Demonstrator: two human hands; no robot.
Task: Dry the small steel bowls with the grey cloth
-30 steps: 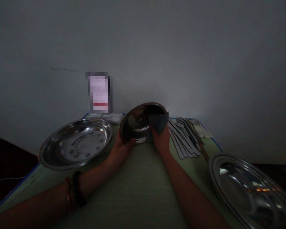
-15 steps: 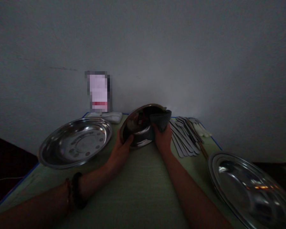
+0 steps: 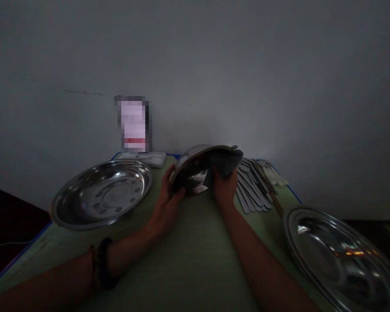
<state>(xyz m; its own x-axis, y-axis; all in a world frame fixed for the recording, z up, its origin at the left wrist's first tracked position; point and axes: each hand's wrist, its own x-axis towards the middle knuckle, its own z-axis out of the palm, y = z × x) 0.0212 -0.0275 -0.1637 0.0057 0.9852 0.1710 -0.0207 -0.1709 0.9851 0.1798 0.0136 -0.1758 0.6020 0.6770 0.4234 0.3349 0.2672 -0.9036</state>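
A shiny metal bowl (image 3: 192,170) is held up over the middle of the table, tilted so its dark inside faces down towards me. My left hand (image 3: 166,201) grips its left rim, thumb on the near side and fingers behind. On the right, my right hand (image 3: 225,188) is closed on a dark grey cloth (image 3: 229,162), which is folded over the bowl's right edge. Part of the cloth lies in the bowl's shadow, and most of the right fingers are hidden under it.
Left stands a wide metal basin (image 3: 117,195); another metal basin (image 3: 331,260) sits at the near right. Flat metal cutlery (image 3: 251,190) and white-handled forks (image 3: 274,177) lie at the right back. A white case (image 3: 156,159) and a blurred upright screen (image 3: 133,123) are by the wall (image 3: 247,78).
The bowl has tipped further over, its opening turning downward, and shifted slightly right. Both hands moved with it, the right hand and cloth a little to the right.
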